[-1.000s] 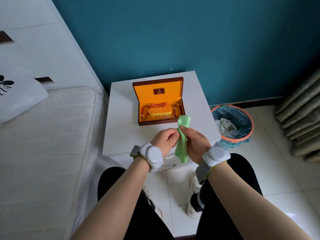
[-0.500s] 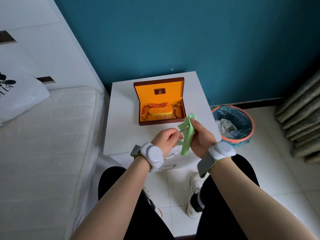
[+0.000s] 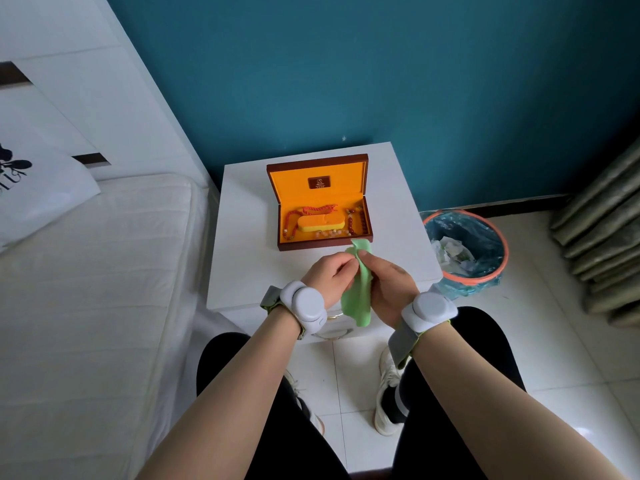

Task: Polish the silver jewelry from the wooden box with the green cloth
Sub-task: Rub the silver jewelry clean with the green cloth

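The white nightstand (image 3: 242, 237) stands against the teal wall (image 3: 381, 81), its left edge close beside the mattress (image 3: 104, 271) and its right front corner just beside the lined waste bin (image 3: 465, 249) on the tiled floor (image 3: 519, 341). The wooden box (image 3: 320, 202) sits open toward the rear centre of the top, lid raised toward the wall, with bare white surface showing to its left and a narrower strip to its right. Inside the orange lining lie a red beaded string (image 3: 304, 212), further beads along the front and right, and an orange pad (image 3: 320, 223) in the middle. Both hands work over the front edge of the nightstand, just in front of the box and apart from it. The green cloth (image 3: 356, 299) runs upright between them: its top end shows above the fingers, overlapping the box's front right corner in the view, and its lower end hangs free past the nightstand's edge. The right hand (image 3: 389, 285) is curled around the cloth, thumb pressed near the upper part. The left hand (image 3: 330, 277) is curled with its fingertips pinched against the cloth's left side; the silver jewelry itself is hidden within fingers and cloth, so I cannot tell exactly where it lies. Each wrist carries a white band device (image 3: 304, 304). The knees rest below the front edge.
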Motion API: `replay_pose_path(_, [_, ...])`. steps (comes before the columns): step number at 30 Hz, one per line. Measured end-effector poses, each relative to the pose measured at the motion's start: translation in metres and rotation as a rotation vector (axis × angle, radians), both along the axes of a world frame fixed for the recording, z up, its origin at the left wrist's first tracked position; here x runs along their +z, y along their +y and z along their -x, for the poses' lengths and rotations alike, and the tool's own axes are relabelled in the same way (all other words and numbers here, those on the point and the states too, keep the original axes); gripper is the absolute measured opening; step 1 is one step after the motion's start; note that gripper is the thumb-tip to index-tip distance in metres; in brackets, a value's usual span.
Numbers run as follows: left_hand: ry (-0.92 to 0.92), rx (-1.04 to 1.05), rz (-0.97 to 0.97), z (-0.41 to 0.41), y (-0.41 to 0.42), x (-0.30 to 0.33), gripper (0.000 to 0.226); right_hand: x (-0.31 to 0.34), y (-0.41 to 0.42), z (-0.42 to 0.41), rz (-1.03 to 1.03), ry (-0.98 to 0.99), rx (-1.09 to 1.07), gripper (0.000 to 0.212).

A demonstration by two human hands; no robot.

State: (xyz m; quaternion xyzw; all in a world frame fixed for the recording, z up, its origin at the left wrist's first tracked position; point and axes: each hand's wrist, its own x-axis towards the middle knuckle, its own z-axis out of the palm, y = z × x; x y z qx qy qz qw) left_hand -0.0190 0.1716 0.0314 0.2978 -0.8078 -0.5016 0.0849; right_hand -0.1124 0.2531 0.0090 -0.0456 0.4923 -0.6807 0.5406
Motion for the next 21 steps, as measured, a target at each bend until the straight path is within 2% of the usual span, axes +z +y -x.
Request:
replay_pose_path(5, [0.006,-0.014,-0.021,-0.003,0.001,-0.001,0.025,0.003,0.000,0.014,-0.033,-0.016,-0.049,0.029])
replay_pose_path(10, [0.010,-0.018,-0.023,-0.001,0.003,-0.003,0.026,0.000,-0.002,0.021,-0.020,-0.049,-0.120,0.031])
replay_pose_path(17, [0.015,-0.018,-0.019,-0.001,0.001,-0.005,0.030,-0.005,0.004,0.008,0.084,0.019,0.102,0.029])
replay_pose_path(21, [0.005,-0.011,0.011,0.000,0.002,-0.004,0.038,-0.010,0.004,0.003,0.098,0.021,0.103,0.028])
